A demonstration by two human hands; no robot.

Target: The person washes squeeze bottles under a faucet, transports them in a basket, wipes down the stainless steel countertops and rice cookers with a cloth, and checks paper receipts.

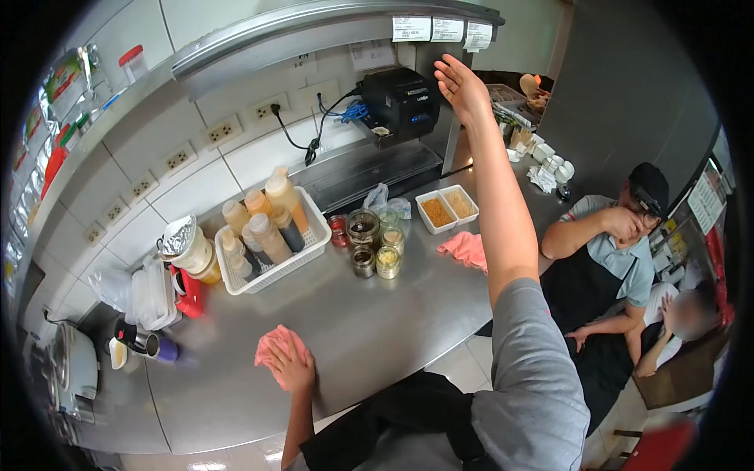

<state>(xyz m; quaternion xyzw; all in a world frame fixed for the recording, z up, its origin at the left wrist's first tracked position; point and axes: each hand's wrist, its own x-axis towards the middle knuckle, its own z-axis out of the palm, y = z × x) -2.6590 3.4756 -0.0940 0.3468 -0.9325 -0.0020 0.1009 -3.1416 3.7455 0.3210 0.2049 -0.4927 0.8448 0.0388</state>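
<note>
My left hand (292,366) lies on a pink cloth (276,345) on the steel counter (377,330), its fingers spread over the cloth. Raised at the end of my outstretched arm, my right hand (463,88) holds nothing, with its fingers extended. It is just below the paper slips (448,30) on the overhead shelf and to the right of the black printer (400,102). A second pink cloth (465,250) lies on the counter beside my right forearm, below a white two-part container (446,209) of crumbly orange and tan contents.
A white basket (275,273) holds several squeeze bottles. Several glass jars (363,228) stand right of it. Purple cup (162,348) and red-handled item (185,292) are at left. A person in a black cap (601,275) stands at right, another person (667,330) behind.
</note>
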